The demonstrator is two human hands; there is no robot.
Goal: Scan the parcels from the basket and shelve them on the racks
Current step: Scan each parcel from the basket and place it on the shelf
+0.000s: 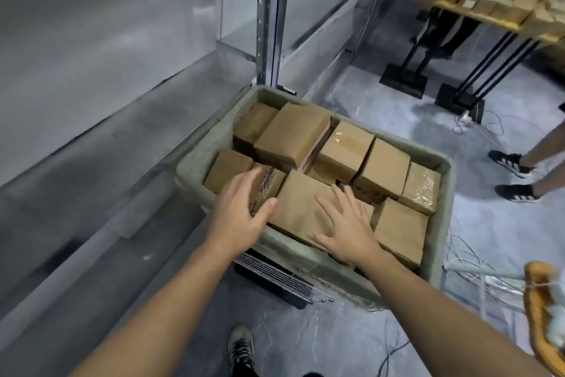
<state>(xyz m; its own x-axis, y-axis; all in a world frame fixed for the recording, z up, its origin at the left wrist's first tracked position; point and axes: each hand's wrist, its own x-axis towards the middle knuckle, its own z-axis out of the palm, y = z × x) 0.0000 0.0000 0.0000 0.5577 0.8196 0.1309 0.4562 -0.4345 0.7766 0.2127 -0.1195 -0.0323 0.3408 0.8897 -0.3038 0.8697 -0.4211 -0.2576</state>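
Fingers: both sets spread and gripping nothing, as I read it; left hand [241, 217] hovers over the taped parcel [267, 190] at the basket's near-left corner, right hand [348, 230] lies flat on the large parcel [302, 205] at the near edge.
Basket: grey basket [443, 169] sits on the floor [382, 95], packed with brown parcels; I see a wire grille [275, 272] under its near edge.
Rack: metal post [270, 16] rises just behind the basket's far-left corner.
Surface: at far right, a surface [477, 17] carries more boxes.
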